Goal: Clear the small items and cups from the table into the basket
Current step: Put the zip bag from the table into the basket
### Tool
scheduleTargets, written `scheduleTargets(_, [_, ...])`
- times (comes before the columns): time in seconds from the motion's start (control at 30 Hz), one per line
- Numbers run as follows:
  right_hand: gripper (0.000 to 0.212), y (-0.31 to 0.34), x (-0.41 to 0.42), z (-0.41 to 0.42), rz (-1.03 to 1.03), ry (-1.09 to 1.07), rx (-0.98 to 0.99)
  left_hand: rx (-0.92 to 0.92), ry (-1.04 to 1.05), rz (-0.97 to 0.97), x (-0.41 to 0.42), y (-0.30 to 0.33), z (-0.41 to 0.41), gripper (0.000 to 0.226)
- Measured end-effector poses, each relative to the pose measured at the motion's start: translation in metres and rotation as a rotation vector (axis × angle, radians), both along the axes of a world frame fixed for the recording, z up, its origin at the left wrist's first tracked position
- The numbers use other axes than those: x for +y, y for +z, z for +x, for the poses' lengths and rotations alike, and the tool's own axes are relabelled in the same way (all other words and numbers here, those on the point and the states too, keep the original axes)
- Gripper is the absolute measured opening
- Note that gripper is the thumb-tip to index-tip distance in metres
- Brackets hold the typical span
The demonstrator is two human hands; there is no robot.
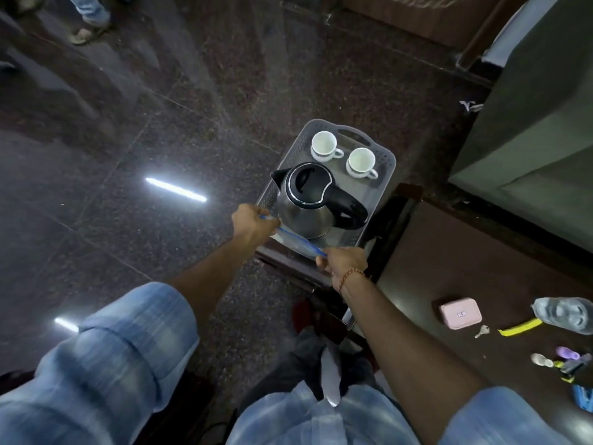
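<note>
A grey perforated basket (383, 184) stands on a dark stool, holding two white cups (323, 145) (360, 162) and a steel kettle with a black lid (313, 200). At the basket's near edge, my left hand (253, 220) and my right hand (343, 263) each grip one end of a clear plastic zip bag with a blue strip (296, 240), stretched between them just in front of the kettle. The bag's contents cannot be made out.
On the dark table (449, 252) to the right lie a pink case (460, 312), a key (482, 331), a yellow strip (521, 326), a crumpled plastic bottle (564, 313) and small purple and blue items. Dark polished floor is on the left. Another person's feet are at far top left.
</note>
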State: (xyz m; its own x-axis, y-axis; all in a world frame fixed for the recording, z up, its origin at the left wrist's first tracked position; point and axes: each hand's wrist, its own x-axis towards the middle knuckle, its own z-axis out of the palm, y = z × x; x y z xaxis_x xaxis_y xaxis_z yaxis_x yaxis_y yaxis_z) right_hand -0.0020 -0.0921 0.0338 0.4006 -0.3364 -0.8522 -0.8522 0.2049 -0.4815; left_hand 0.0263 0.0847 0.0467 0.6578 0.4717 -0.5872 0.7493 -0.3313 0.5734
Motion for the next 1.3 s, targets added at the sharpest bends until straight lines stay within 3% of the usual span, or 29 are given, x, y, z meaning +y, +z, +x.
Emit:
scheduleTargets(0.27, [0.008, -0.013, 0.005, 0.014, -0.017, -0.053, 0.037, 0.049, -0.137, 0.047, 0.004, -0.021, 0.020, 0.044])
scheduleTargets(0.47, [0.007, -0.019, 0.010, 0.015, -0.036, -0.035, 0.050, 0.067, -0.187, 0.042, 0.006, -0.032, 0.026, 0.042])
scheduleTargets(0.7, [0.026, -0.017, 0.005, 0.011, -0.027, 0.004, 0.021, 0.043, -0.317, -0.027, 0.013, -0.027, 0.021, 0.040])
scheduleTargets(1.0, [0.024, -0.007, -0.015, 0.001, -0.097, 0.054, -0.019, -0.009, -0.232, -0.187, 0.021, -0.030, 0.012, 0.049])
scheduleTargets(1.07, [0.020, -0.003, -0.026, -0.004, -0.104, 0.060, -0.048, 0.007, -0.306, -0.098, 0.018, -0.028, 0.010, 0.055])
scheduleTargets(1.17, [0.011, 0.007, -0.051, -0.011, -0.140, 0.046, -0.082, -0.037, -0.444, 0.184, 0.008, -0.014, -0.001, 0.057])
scheduleTargets(1.3, [0.010, 0.023, -0.093, -0.025, -0.179, -0.018, -0.106, 0.052, -0.697, 0.311, -0.032, 0.013, -0.026, 0.054])
